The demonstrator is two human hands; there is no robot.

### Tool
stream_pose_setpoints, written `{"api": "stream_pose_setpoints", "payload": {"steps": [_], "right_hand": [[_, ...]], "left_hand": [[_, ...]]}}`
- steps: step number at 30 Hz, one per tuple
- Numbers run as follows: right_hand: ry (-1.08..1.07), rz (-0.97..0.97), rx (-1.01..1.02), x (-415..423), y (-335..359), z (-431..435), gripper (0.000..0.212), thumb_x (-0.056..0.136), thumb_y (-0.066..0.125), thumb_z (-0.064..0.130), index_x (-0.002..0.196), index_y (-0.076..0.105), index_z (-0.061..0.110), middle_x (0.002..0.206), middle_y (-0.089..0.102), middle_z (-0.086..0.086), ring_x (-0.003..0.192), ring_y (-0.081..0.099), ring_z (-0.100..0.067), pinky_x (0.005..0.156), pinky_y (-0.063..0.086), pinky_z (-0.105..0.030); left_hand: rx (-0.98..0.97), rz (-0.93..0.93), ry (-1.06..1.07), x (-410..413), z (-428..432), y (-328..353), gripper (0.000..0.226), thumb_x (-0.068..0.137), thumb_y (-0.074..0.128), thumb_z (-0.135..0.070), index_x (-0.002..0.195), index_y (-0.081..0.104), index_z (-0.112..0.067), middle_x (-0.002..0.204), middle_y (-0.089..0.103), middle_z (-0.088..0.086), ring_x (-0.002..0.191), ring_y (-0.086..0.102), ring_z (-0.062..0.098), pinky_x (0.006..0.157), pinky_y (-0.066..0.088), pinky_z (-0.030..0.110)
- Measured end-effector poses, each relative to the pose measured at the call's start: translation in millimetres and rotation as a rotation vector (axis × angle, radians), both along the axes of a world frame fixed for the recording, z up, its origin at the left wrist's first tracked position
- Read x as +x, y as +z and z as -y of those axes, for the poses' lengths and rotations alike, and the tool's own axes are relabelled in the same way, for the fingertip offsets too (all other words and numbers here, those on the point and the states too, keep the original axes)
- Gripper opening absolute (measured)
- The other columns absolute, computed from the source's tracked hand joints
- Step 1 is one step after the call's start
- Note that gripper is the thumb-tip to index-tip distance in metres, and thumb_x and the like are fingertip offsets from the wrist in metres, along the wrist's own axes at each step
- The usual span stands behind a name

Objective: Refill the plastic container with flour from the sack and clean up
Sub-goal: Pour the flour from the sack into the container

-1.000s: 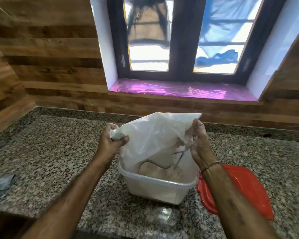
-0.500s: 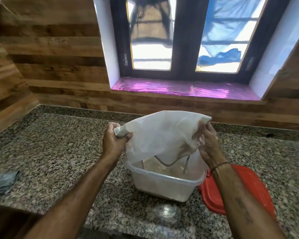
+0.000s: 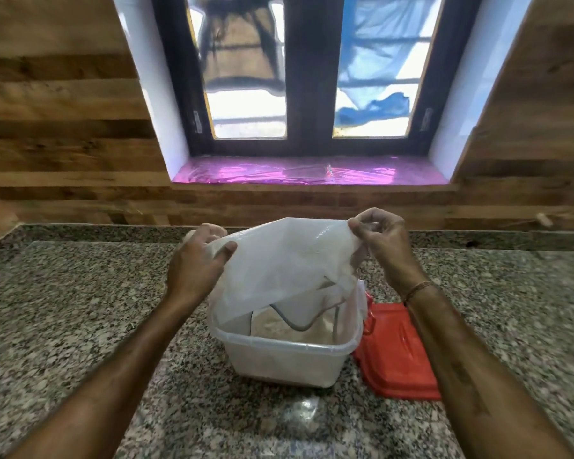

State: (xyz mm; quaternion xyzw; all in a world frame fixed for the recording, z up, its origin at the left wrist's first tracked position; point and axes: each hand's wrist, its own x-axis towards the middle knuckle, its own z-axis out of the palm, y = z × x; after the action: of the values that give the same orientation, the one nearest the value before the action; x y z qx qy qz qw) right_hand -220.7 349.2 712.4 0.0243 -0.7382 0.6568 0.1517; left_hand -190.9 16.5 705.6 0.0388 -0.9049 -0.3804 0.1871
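Observation:
A white flour sack (image 3: 285, 263) hangs upside down over a clear plastic container (image 3: 279, 359) on the granite counter. Its open mouth dips inside the container's rim. My left hand (image 3: 199, 263) grips the sack's upper left corner. My right hand (image 3: 381, 240) pinches the upper right corner between fingers and thumb. Pale flour (image 3: 295, 329) lies heaped inside the container, partly hidden by the sack.
A red lid (image 3: 398, 356) lies flat on the counter, touching the container's right side. The granite counter (image 3: 63, 319) runs to a wood-panelled wall. A window with a pink-lined sill (image 3: 305, 172) is behind.
Both hands have lifted the sack's bottom corners higher and spread them wider. The view has tilted up, and the grey cloth at the left has left the frame.

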Motion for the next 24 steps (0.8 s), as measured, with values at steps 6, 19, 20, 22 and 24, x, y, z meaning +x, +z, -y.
{"api": "stream_pose_setpoints", "payload": {"steps": [6,19,20,22,24], "right_hand": [[0.021,-0.034,0.169,-1,31,17,0.015,0.087,0.082,0.023,0.076,0.075,0.016,0.092,0.073,-0.004,0.084,0.066,-0.015,0.071,0.056,-0.036],[0.200,-0.009,-0.061,4,14,7,0.024,0.099,0.069,0.026,0.108,0.073,0.004,0.098,0.075,-0.008,0.089,0.067,-0.014,0.076,0.057,-0.028],[0.222,0.038,-0.083,8,4,2,0.028,0.100,0.068,0.026,0.114,0.072,0.003,0.103,0.075,-0.010,0.090,0.068,-0.013,0.077,0.057,-0.026],[0.245,0.119,-0.063,15,-20,-3,0.029,0.099,0.068,0.025,0.116,0.071,0.001,0.104,0.075,-0.014,0.090,0.067,-0.013,0.076,0.055,-0.023],[0.229,0.149,-0.063,18,-40,-4,0.025,0.098,0.070,0.020,0.107,0.072,-0.003,0.095,0.073,-0.011,0.084,0.065,-0.011,0.073,0.054,-0.022]], "left_hand": [[-0.334,-0.113,-0.204,-16,-60,29,0.042,0.097,0.059,-0.056,0.130,0.067,-0.033,0.133,0.069,-0.005,0.124,0.062,0.020,0.108,0.040,0.047],[0.079,-0.082,-0.334,-53,-139,52,0.013,0.084,0.081,-0.037,0.076,0.078,-0.028,0.082,0.076,-0.013,0.085,0.069,0.008,0.076,0.056,0.032],[0.121,-0.078,-0.316,-55,-137,52,0.012,0.083,0.082,-0.034,0.075,0.077,-0.028,0.082,0.076,-0.012,0.085,0.069,0.010,0.074,0.053,0.030],[0.186,-0.074,-0.280,-59,-133,52,0.011,0.082,0.084,-0.030,0.074,0.077,-0.028,0.084,0.076,-0.010,0.085,0.069,0.012,0.072,0.049,0.027],[0.222,-0.066,-0.264,-62,-132,52,0.010,0.083,0.084,-0.027,0.076,0.077,-0.027,0.086,0.076,-0.009,0.085,0.068,0.012,0.071,0.049,0.027]]}}
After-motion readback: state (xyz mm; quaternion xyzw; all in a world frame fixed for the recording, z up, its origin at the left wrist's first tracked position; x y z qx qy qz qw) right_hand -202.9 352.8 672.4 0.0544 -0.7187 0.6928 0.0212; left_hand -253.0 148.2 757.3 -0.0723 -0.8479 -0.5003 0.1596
